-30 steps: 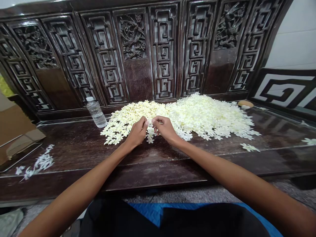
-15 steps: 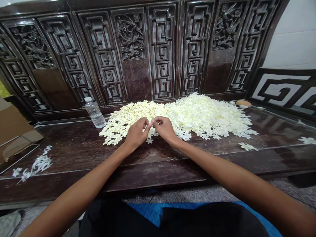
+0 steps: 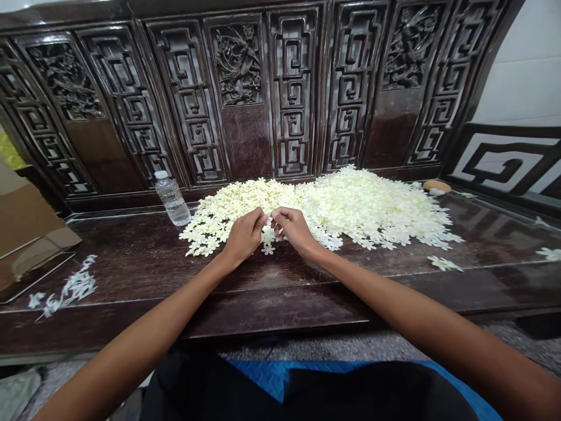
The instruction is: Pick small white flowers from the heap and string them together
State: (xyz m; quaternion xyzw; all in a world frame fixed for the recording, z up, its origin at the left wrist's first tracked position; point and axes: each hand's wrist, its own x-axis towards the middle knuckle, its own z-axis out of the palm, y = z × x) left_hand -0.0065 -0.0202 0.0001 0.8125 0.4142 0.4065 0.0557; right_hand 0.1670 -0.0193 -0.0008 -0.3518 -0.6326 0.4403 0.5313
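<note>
My left hand (image 3: 244, 234) and my right hand (image 3: 295, 231) are raised in front of the flower heaps, fingertips nearly meeting. Thumb and forefinger are pinched together on each. Whatever sits between the fingertips is too small to make out. Behind my left hand spreads a heap of pale yellow artificial flowers (image 3: 232, 196). A larger heap of whiter flowers (image 3: 372, 204) lies beyond my right hand and joins the first. One loose flower (image 3: 268, 249) rests on the dark wooden bench (image 3: 280, 275) just below the gap between my hands.
A clear plastic bottle (image 3: 174, 202) stands left of the heaps. Farther left are white scraps (image 3: 76, 286) and a cardboard box (image 3: 30, 228). Stray flowers (image 3: 443, 264) lie at the right, and a tan oval object (image 3: 437, 186) sits behind. The carved backrest (image 3: 249, 134) rises at the rear.
My fingertips have drawn slightly apart, and the lower fingers of my right hand have loosened. The whole view has shifted a little, so everything appears slightly farther right.
</note>
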